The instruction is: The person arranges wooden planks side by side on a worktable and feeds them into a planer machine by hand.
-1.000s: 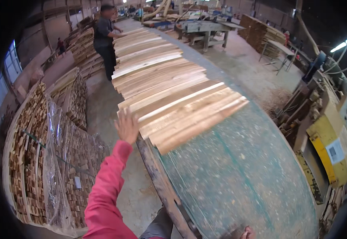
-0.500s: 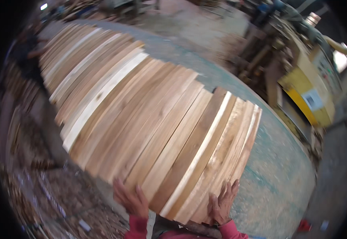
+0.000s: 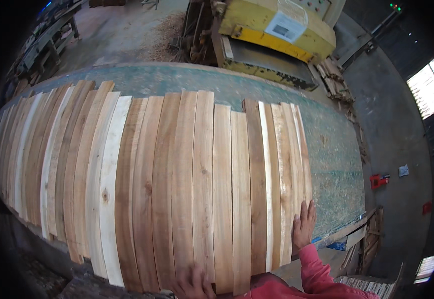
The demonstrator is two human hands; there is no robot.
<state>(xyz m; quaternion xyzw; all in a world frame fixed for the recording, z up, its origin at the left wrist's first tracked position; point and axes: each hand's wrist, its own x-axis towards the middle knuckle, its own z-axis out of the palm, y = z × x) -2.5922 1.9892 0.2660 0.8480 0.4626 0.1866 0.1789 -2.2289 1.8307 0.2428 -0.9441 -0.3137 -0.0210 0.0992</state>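
A long row of wooden strips (image 3: 203,164), light brown with several pale ones, lies side by side on a green worn tabletop (image 3: 334,159). Their far and near ends are uneven. My right hand (image 3: 304,224) rests against the outer edge of the rightmost strips, fingers stretched out. At the near ends of the middle strips is my left hand (image 3: 193,284), somewhat blurred, its fingers apart on the wood. Neither hand grips a strip.
A yellow machine (image 3: 277,35) stands beyond the table's far edge. Wood pieces (image 3: 334,79) are stacked beside it. A red object (image 3: 379,181) lies on the floor at right. More thin strips (image 3: 371,286) are piled at the lower right.
The view has swung, so the strips now run nearly straight away from me. My right hand has gone from atop the strips' near ends to their right edge; my left remains at the near ends.
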